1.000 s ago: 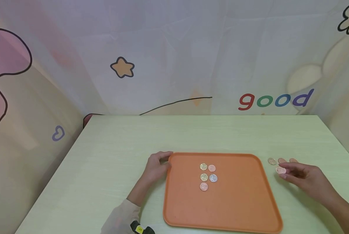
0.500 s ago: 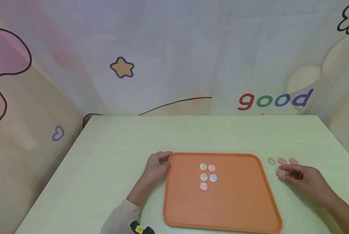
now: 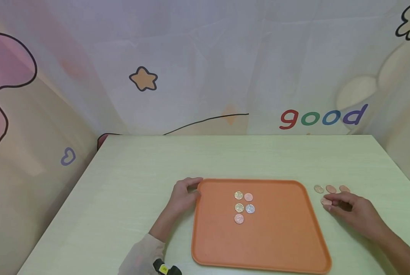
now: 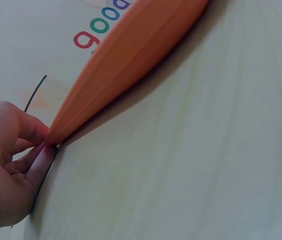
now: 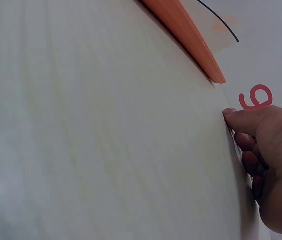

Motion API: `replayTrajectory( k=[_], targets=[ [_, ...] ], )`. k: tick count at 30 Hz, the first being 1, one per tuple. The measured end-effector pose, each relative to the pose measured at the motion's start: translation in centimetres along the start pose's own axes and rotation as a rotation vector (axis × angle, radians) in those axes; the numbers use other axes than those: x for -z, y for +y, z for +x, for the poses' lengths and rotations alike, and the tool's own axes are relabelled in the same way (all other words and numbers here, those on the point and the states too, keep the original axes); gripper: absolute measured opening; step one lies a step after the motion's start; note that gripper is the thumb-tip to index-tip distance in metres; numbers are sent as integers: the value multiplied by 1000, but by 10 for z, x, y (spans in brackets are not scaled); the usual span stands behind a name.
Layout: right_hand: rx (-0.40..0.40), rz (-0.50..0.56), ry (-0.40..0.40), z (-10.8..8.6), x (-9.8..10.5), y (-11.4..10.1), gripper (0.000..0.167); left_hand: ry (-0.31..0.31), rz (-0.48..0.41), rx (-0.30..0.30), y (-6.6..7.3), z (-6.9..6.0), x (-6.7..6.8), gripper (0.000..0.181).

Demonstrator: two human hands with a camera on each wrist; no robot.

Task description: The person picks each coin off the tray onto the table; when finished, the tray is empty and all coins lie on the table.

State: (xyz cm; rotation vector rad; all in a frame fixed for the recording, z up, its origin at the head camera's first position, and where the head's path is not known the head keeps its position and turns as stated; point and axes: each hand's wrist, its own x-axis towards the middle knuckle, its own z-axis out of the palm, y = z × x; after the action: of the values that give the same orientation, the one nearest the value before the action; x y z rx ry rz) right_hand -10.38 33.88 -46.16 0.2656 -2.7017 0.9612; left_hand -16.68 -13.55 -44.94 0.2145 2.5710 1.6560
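Observation:
My left hand [image 3: 184,196] holds the left rim of the orange tray [image 3: 266,244] near its far corner. In the left wrist view, the thumb and fingers of the left hand [image 4: 11,165] pinch the tray's edge [image 4: 111,70]. Right of the tray, my right hand [image 3: 361,214] pinches a copper-coloured coin [image 3: 326,201] between thumb and fingers, low over the table. Just behind it lie a dull gold coin [image 3: 318,189] and two copper-coloured coins [image 3: 331,189]. The right wrist view shows the right hand [image 5: 276,160] at the table surface, its coin hidden.
Several coins lie on the tray's far left part: two gold [image 3: 238,195], two pinkish [image 3: 239,219] and one silver [image 3: 250,208]. A pale table [image 3: 122,172] extends around the tray. Behind it hangs a printed cloth [image 3: 205,76].
My right hand has moved a little left toward the tray with the coin, which now looks flatter. More of the coins behind it shows. The left hand and the tray have not moved.

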Motion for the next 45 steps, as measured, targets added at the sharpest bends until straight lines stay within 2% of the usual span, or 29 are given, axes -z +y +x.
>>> replayTrajectory(
  k=[11, 18, 26, 45],
  targets=[
    [32, 76, 14, -1, -4, -1, 26, 11, 6, 5, -1, -1, 0, 51],
    [-36, 50, -15, -2, -5, -3, 29, 14, 4, 1, -1, 0, 1, 50],
    [-9, 30, 1, 4, -2, -3, 26, 27, 6, -2, -2, 2, 0, 50],
    [-107, -10, -47, 0, 0, -2, 35, -7, 10, 20, 1, 1, 1, 49]
  ],
)
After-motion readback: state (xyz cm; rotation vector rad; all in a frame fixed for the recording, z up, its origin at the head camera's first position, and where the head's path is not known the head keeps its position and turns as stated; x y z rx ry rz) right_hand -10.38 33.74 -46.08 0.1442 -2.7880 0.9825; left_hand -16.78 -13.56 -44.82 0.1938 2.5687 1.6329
